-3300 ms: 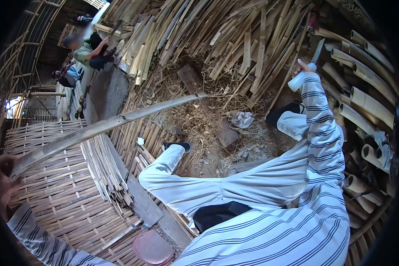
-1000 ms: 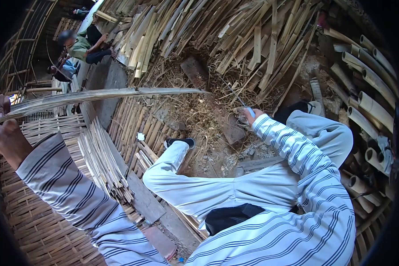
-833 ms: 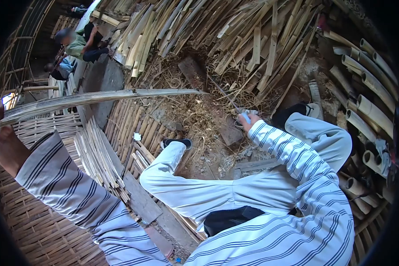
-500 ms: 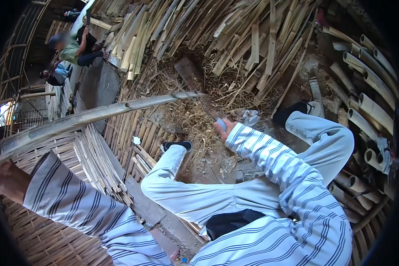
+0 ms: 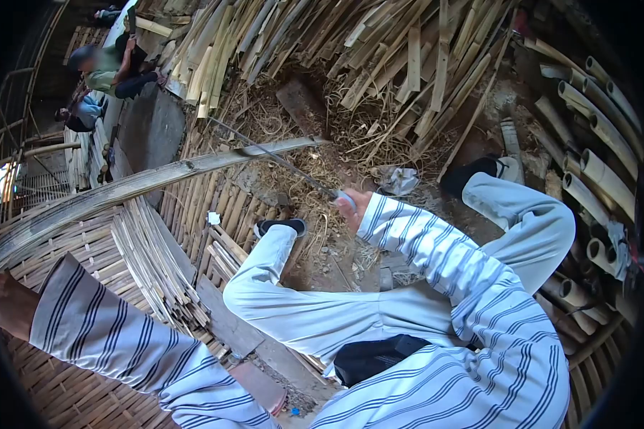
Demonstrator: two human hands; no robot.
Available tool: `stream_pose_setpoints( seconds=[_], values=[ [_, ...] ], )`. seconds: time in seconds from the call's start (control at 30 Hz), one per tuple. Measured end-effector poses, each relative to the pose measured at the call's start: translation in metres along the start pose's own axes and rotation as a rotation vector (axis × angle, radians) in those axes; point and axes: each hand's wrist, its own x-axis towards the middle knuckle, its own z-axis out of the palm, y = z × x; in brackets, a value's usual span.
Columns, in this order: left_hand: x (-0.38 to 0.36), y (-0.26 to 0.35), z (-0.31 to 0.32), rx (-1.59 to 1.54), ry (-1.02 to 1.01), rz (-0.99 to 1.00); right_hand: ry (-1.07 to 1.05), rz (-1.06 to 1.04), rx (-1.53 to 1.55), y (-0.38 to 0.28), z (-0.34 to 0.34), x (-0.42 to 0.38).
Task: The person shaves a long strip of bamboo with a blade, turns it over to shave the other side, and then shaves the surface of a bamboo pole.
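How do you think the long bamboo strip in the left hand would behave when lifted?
The long bamboo strip is probably fairly stiff, as it runs smoothly from the left hand without kinks. It may be light for its length, being so narrow. Its far end could swing, as it reaches well past the hand.

Left hand (image 5: 11,304) cropped, near end of strip (image 5: 132,184) hidden

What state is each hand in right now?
Left hand: holding the bamboo strip by its near end.
Right hand: closed, holding the knife by its handle.
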Motion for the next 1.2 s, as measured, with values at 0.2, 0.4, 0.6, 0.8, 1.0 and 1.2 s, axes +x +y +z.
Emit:
stream_pose_setpoints(
  seconds=[0.2,0.4,0.6,0.8,1.0,1.2],
  values=[
    [0.0,-0.002,-0.001,-0.025,-0.019,-0.001,0.081,0.359,-0.1,0.139,0.044,0.037],
    [-0.006,-0.002,-0.005,-0.009,-0.026,-0.005,0.129,0.033,-0.041,-0.022,0.008,-0.013],
    [-0.008,0.003,-0.007,-0.004,-0.03,0.001,-0.002,-0.014,-0.015,-0.045,0.0,-0.016],
    [-0.001,0.008,-0.007,-0.008,-0.042,0.022,0.13,0.37,-0.133,0.152,0.055,0.045],
    [-0.01,0.018,-0.016,0.005,-0.051,0.037,0.106,0.202,-0.069,0.014,0.021,0.022],
    [-0.007,0.029,-0.026,0.034,-0.079,0.039,0.058,-0.086,-0.009,-0.059,0.003,-0.012]
  ],
)
